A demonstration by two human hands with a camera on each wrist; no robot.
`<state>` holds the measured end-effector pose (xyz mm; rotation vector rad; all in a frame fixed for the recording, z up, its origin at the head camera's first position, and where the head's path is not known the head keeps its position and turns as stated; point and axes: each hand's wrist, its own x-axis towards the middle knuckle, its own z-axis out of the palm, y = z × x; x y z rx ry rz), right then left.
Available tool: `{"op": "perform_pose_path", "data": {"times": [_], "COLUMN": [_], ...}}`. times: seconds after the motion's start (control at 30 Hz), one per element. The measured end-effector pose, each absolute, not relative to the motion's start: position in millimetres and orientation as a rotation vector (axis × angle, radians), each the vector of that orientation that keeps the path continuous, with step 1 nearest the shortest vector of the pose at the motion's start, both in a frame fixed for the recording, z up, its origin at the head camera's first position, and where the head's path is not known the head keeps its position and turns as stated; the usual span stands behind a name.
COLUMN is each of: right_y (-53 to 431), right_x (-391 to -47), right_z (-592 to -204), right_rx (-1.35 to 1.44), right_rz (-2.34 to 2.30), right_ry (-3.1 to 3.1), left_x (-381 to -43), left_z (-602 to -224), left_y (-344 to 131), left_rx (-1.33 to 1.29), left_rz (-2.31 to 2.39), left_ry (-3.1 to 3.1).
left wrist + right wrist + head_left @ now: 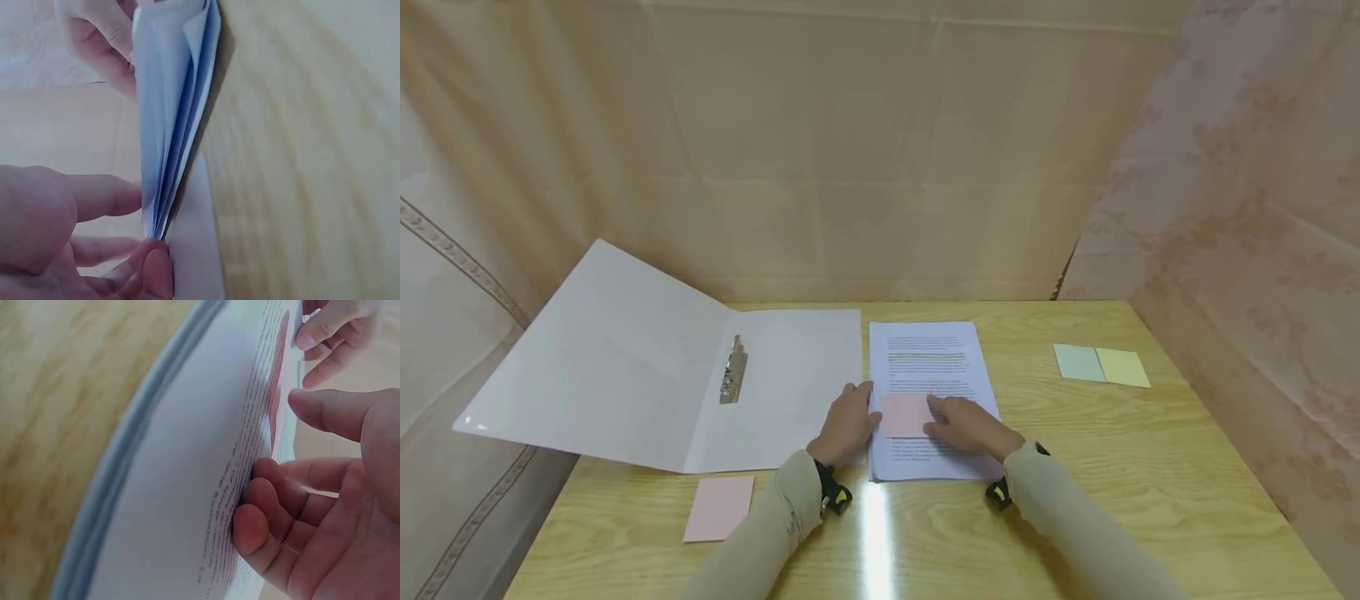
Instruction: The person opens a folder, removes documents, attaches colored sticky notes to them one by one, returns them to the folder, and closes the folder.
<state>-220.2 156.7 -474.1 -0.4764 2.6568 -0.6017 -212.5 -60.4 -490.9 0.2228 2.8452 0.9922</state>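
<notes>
A person's two hands work at a stack of printed pages (942, 373) lying on a wood-grained surface (1150, 483). A pink note (904, 415) lies flat on the top page, below a passage marked in green. The left hand (847, 422) grips the stack's left edge, thumb on top and fingers curled at the side. The right hand (967, 423) rests on the page, its loosely bent fingers touching the paper and the note's right side. Just left of the stack, a white folder (797, 358) stands open, with a metal clip (733, 377) inside. A pink pad (718, 509) sits nearer the person. At far right, a green note (1079, 362) touches a yellow note (1122, 367).
</notes>
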Motion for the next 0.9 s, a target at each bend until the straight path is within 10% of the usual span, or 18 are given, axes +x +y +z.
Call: {"op": "perform_pose_path", "data": {"times": [0.9], "right_y": [230], "right_x": [-247], "right_z": [-440], "right_rx": [-0.152], "right_rz": [-0.64], "right_ry": [2.872], "left_x": [-215], "left_z": [-491], "left_y": [-64], "left_rx": [0.311], "left_rz": [0.879], "left_ry": [2.792]}}
